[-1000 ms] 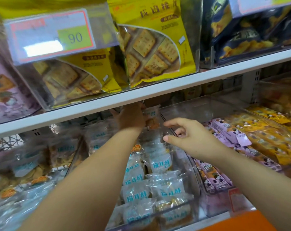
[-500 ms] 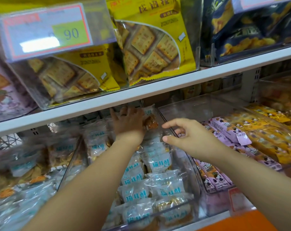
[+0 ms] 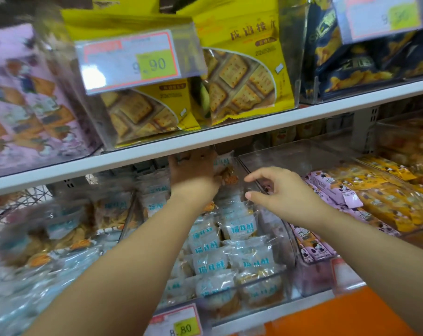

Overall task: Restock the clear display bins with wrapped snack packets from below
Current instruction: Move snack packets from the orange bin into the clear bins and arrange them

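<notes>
Packets fill clear bin; left hand seemingly touches rearmost packet.

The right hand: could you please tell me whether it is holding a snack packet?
No, the right hand is empty, its fingers loosely curled with nothing between them.

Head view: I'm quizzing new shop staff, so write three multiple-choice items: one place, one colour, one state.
1. The left hand is: A at the back of the blue-print packet bin; B in the pink-packet bin; C on the orange ledge.
2. The cracker bags on the upper shelf are: A red; B yellow; C green.
3. The right hand is: A gripping a packet; B flat on a tag; C empty, fingers loosely curled.
Key: 1A, it reaches deep into that bin; 2B, wrappers plainly yellow; 3C, nothing between its fingers.
</notes>
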A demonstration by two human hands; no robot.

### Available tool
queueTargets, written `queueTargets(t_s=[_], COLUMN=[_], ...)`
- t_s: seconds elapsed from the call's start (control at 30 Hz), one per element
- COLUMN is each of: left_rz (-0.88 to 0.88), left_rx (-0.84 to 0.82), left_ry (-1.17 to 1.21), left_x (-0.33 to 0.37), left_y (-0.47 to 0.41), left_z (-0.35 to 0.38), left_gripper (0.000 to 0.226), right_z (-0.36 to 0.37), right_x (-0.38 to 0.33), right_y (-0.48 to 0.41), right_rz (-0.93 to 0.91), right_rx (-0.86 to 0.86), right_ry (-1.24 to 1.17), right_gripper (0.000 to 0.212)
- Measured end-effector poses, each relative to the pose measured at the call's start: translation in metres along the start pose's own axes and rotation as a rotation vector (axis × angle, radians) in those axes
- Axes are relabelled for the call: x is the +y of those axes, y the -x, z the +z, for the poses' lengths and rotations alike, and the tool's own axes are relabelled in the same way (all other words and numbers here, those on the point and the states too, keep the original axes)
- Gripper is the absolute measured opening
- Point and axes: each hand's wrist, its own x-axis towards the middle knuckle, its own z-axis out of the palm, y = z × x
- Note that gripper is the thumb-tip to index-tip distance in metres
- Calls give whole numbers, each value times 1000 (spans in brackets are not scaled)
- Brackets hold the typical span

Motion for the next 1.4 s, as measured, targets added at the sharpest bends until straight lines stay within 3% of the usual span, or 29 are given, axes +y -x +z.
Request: queueTargets(t_s=[0.1,0.23,0.37,0.47,0.6,0.67,0.77,0.83,1.07,1.3,1.4], left_rz=[-6,-170,-153,-145,-103,-85,-48,-41,-27,64,88], left_rx=[71,-123,-177,-240,-313,-329,-322,-327,-305,-164,-211], left_ry=[13,51,109,106,107,93,69,45,58,224,258], left_x=[-30,-82,-118,-126,-123,-121,-115,-112,-112,-96,-81], left_y=[32,68,85,86,76,70,64,62,62,46,32], left_z=[-24,-51,-53,-49,-37,-34,-32,-28,-20,-25,-17], left_gripper=[40,37,36,36,44,50,50,48,27,22,17], right_z=[2,21,50,68,81,85,96,105,100,44,51], right_x=[-20,-54,-78,-80,-72,-68,-66,-66,-59,-44,-32], right_y=[5,8,4,-3,-19,-24,-27,-27,-29,-44,-52], right_rz=[-68,-93,-84,-46,52,113,114,97,-48,-5,27], right_rx=[15,-116,-323,-381,-144,-67,-144,-172,-18,193,156], right_ry=[149,147,222,227,212,211,323,418,511,603,564], right_gripper=[27,25,36,42,36,48,75,81,50,47,43])
